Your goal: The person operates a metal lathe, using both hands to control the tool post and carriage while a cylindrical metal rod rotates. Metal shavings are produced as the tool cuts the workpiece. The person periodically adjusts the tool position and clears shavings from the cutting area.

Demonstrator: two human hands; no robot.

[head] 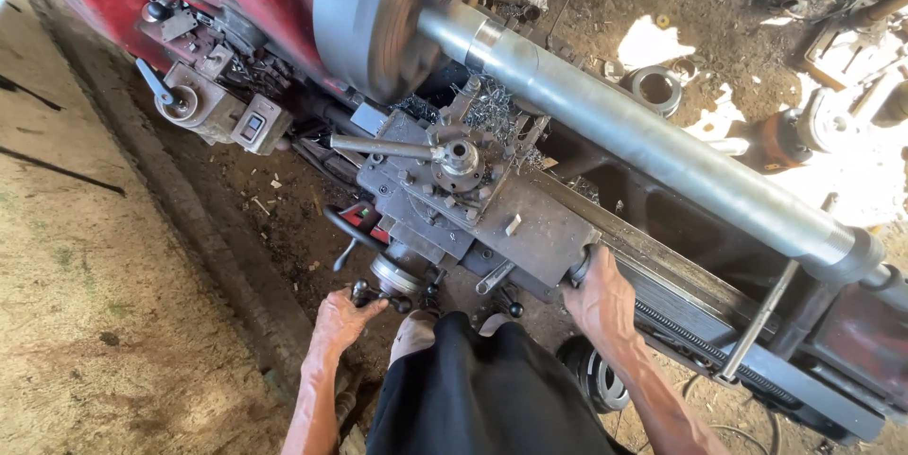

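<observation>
At the lower middle of the frame the left hand (342, 318) has its fingers curled round a small dark handle (364, 292) on the lathe's handwheel (395, 275), just below the carriage (492, 214). The right hand (598, 296) rests at the carriage's right edge, fingers wrapped over a dark knob (579, 266) there. Above them, running from the upper middle down to the right edge, a long grey shaft (653, 138) sits in the chuck (392, 15), whose face is smeared with motion blur, so it is evidently turning. The tool post (461, 160) stands just beside the shaft, with curly metal swarf (492, 110) heaped against it.

The risks, as I judge them: both hands work near a spinning chuck and shaft, and the dark loose garment (482, 389) at the bottom centre hangs near the handwheel and the feed screw (681, 327); cloth or a finger could be caught. The swarf is sharp and could snag or fling. A long shaft turning at speed may whip if its far end is poorly held.

Hard to make out: the cutting tip itself is buried under the swarf, so I cannot tell whether it touches the shaft. The shaft's right-hand support is half washed out by sun glare, and the lathe's headstock is cut off at the top.
</observation>
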